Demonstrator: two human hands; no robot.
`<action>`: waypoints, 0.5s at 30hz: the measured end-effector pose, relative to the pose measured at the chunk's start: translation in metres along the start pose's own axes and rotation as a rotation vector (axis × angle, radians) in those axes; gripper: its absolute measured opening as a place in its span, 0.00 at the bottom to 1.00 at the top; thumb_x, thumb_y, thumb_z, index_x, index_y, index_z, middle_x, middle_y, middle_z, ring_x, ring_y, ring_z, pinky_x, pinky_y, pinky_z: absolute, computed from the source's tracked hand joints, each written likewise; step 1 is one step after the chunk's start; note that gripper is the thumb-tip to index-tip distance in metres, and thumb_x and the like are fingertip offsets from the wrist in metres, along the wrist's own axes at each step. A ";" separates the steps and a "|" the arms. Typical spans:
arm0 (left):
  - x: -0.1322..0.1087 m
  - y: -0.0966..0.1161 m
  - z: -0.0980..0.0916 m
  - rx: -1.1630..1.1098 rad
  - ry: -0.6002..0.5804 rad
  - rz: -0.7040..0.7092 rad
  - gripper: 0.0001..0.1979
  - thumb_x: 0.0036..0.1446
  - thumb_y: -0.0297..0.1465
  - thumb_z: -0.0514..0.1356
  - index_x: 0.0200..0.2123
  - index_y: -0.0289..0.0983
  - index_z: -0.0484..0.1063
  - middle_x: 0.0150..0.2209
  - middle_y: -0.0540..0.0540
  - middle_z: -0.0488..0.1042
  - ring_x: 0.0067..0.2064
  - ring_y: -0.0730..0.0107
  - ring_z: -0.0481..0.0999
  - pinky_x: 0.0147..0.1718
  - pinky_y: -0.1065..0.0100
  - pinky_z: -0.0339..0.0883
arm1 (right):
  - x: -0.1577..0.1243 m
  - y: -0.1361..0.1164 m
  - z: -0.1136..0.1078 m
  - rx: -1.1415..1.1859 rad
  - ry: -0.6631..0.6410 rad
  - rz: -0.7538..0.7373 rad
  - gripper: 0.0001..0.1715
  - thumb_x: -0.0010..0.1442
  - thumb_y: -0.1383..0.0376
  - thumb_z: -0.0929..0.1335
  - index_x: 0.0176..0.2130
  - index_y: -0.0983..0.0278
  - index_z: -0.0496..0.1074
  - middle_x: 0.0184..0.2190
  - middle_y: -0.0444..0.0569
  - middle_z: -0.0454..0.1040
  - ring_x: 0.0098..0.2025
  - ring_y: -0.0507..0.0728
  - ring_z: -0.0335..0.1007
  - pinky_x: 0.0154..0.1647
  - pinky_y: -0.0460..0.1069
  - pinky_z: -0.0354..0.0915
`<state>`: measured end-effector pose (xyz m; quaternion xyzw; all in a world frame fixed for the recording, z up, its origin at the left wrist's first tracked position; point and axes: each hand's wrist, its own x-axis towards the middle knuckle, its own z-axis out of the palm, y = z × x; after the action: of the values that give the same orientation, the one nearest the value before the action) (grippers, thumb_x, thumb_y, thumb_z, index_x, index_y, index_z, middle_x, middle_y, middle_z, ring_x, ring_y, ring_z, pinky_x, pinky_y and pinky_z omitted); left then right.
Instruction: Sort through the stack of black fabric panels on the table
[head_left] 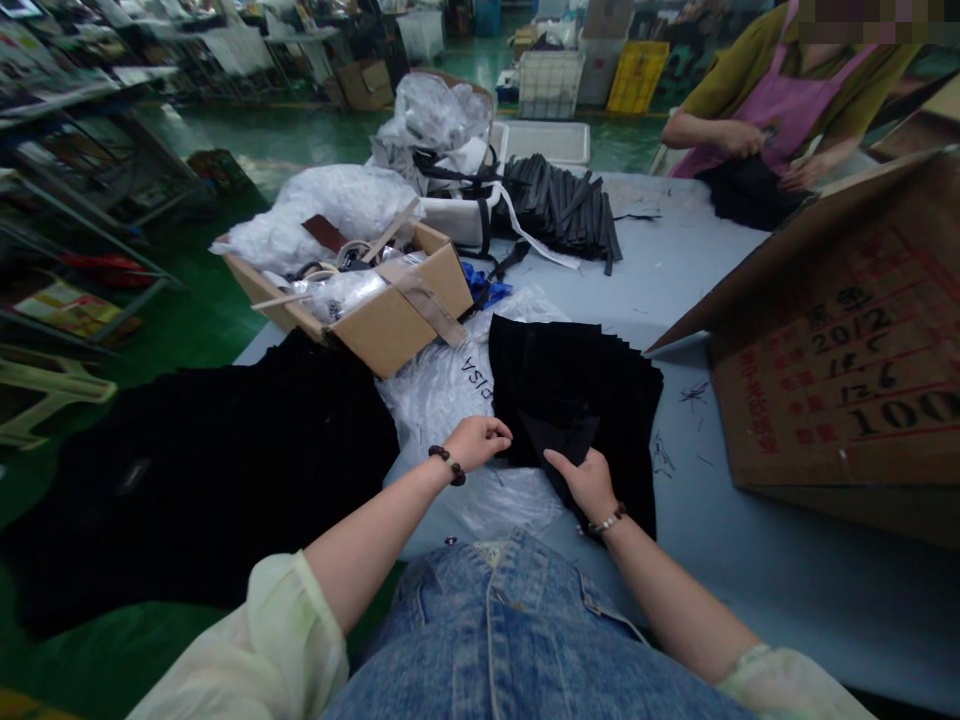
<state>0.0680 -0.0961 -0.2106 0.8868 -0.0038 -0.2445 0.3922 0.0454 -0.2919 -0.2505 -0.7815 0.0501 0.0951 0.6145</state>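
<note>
My right hand [592, 482] grips the edge of a black fabric piece [561, 432], thumb on top, with one corner of the piece folded up. Under it lies a fanned stack of black fabric pieces [577, 365] on the table. Just left of the stack is my left hand [481, 442], its thumb and fingertips pinched together. Whatever may be between those fingertips is too small to make out. Beneath my hands is a clear plastic bag [439, 400] with black handwriting. A large pile of black fabric [225, 470] lies to the left.
A small open carton [405, 325] full of odds and ends stands ahead-left. Behind it are plastic wrapping [322, 215] and a row of dark strips [559, 205]. A big printed cardboard box [840, 350] stands at the right. Across the table [660, 270], a person handles black fabric [750, 185].
</note>
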 end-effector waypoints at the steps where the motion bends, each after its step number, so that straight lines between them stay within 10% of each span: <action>1: 0.001 0.009 0.000 -0.049 0.011 0.028 0.07 0.49 0.28 0.55 0.32 0.34 0.71 0.19 0.53 0.65 0.23 0.77 0.65 0.23 0.76 0.56 | -0.001 -0.001 0.001 -0.019 -0.002 -0.009 0.21 0.45 0.56 0.70 0.36 0.69 0.72 0.35 0.55 0.75 0.38 0.61 0.71 0.41 0.54 0.67; 7: 0.014 0.053 0.008 -0.215 0.117 0.128 0.03 0.47 0.26 0.57 0.28 0.34 0.70 0.18 0.54 0.62 0.22 0.79 0.62 0.22 0.76 0.53 | -0.006 -0.002 0.003 -0.153 -0.013 -0.133 0.25 0.43 0.55 0.70 0.38 0.68 0.70 0.37 0.57 0.73 0.39 0.63 0.70 0.41 0.56 0.66; 12: 0.012 0.038 0.023 -0.648 0.251 0.117 0.15 0.47 0.26 0.58 0.40 0.33 0.60 0.24 0.53 0.65 0.25 0.77 0.65 0.27 0.75 0.60 | -0.009 -0.001 0.008 -0.191 0.075 -0.173 0.21 0.48 0.57 0.67 0.39 0.68 0.70 0.36 0.57 0.73 0.38 0.62 0.70 0.39 0.55 0.67; 15: -0.001 0.022 0.034 -0.941 0.375 -0.148 0.29 0.45 0.34 0.61 0.49 0.33 0.53 0.43 0.40 0.64 0.36 0.69 0.69 0.32 0.68 0.65 | -0.013 -0.003 0.011 -0.292 0.084 -0.282 0.18 0.51 0.59 0.65 0.38 0.68 0.71 0.35 0.58 0.73 0.38 0.63 0.70 0.39 0.55 0.67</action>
<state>0.0564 -0.1346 -0.2144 0.6406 0.2399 -0.0836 0.7246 0.0328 -0.2807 -0.2472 -0.8648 -0.0486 -0.0182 0.4993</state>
